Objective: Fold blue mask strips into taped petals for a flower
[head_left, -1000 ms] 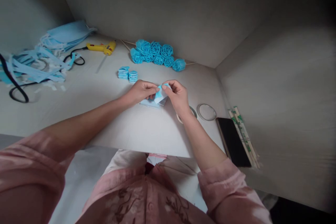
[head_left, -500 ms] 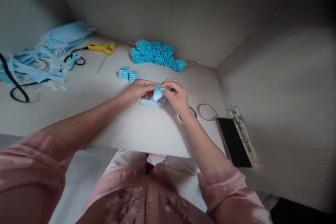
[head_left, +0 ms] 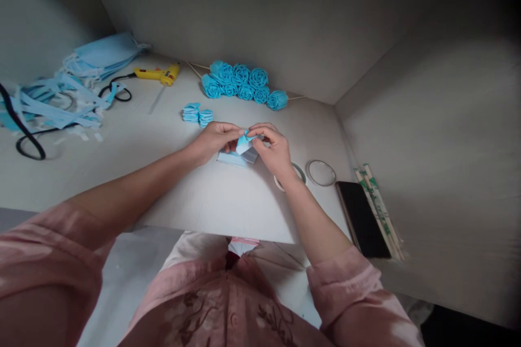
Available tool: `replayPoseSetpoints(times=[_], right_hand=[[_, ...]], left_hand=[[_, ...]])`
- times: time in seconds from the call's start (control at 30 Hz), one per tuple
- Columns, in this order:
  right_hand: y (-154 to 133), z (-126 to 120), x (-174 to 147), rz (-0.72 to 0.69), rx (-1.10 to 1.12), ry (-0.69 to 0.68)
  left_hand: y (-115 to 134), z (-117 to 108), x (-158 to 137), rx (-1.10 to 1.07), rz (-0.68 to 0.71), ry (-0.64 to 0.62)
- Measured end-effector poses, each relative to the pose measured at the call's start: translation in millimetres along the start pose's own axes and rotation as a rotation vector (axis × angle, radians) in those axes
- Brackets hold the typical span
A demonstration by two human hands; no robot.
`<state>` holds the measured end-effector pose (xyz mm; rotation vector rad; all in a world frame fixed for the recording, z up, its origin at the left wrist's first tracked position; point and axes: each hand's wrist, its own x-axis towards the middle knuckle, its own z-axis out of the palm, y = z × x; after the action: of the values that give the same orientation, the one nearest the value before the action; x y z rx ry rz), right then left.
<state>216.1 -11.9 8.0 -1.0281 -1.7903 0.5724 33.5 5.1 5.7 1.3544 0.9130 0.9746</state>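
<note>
A small light-blue piece of mask fabric (head_left: 244, 144) is pinched between both hands above the table (head_left: 195, 190). My left hand (head_left: 217, 140) has its thumb and fingers closed on the left edge of the fabric. On the other side, my right hand (head_left: 274, 146) grips the upper right edge with fingertips and thumb. The piece looks folded over at its top; its fold is partly covered by fingers. Flat under the hands lie more blue pieces (head_left: 232, 159). Two small stacks of folded blue pieces (head_left: 197, 114) rest just beyond my left hand.
Several blue fabric roses (head_left: 242, 81) on sticks lie at the back. A yellow glue gun (head_left: 158, 73), mask scraps (head_left: 57, 103) and stacked masks (head_left: 106, 51) occupy the left. To the right are a tape roll (head_left: 302, 173), a metal ring (head_left: 321, 173), a phone (head_left: 362, 220) and wrapped sticks (head_left: 378, 206).
My right hand has shifted very slightly left, and the fabric's top is folded a little further between the fingers. Everything on the table stays in place.
</note>
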Motion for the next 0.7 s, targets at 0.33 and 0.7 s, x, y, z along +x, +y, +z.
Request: replayPoseSetpoints(times=[0.33,0.7], right_hand=[[5.6,1.2,-0.5,0.365,0.233,-0.067],[4.4,4.2,0.4,0.377,0.23,-0.086]], left_hand=[[2.0,1.8,-0.1,0.056,0.028,0.107],[-1.8,0.9,-0.3,0.084,0.08,0.062]])
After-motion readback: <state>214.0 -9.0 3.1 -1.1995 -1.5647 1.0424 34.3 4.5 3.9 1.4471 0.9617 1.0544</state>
